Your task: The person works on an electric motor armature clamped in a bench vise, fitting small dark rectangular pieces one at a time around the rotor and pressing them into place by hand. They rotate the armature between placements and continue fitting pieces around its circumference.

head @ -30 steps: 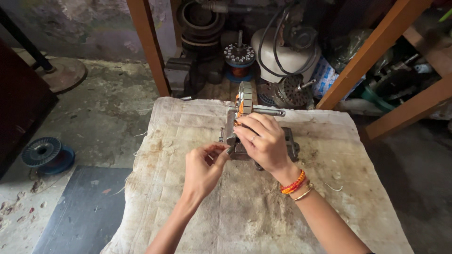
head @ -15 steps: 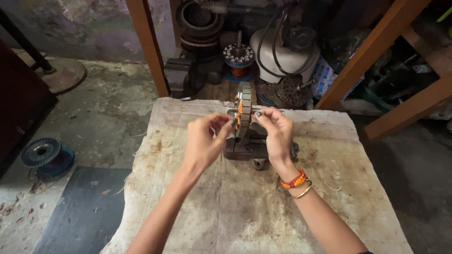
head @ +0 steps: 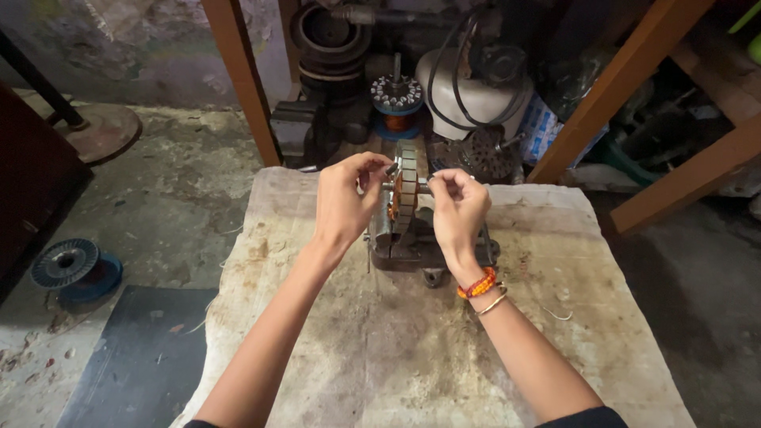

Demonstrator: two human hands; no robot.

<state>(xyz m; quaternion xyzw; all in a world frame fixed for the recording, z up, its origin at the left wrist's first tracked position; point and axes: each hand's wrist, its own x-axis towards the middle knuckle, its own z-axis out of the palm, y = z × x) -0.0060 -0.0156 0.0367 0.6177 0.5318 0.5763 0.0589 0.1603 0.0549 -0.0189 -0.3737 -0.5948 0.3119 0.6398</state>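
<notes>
A small motor rotor [head: 406,189], a grey laminated disc with copper-orange windings on a steel shaft, is held upright above a dark metal vise [head: 420,250]. My left hand [head: 347,202] pinches the left end of the shaft. My right hand [head: 458,210], with orange and gold bangles at the wrist, pinches the right end. The vise stands on a stained cloth-covered table [head: 396,349]. Whether the rotor touches the vise jaws is hidden by my hands.
Behind the table stand a wound stator [head: 396,99], a white motor housing [head: 476,91], stacked black rings [head: 325,40] and other metal parts. Wooden beams [head: 238,79] [head: 610,95] frame the shelf. A blue wire spool [head: 75,269] lies on the concrete floor at left.
Both hands rose from the vise, lifting the rotor by its shaft ends. The left hand moved up from the table's middle to the left end of the shaft.
</notes>
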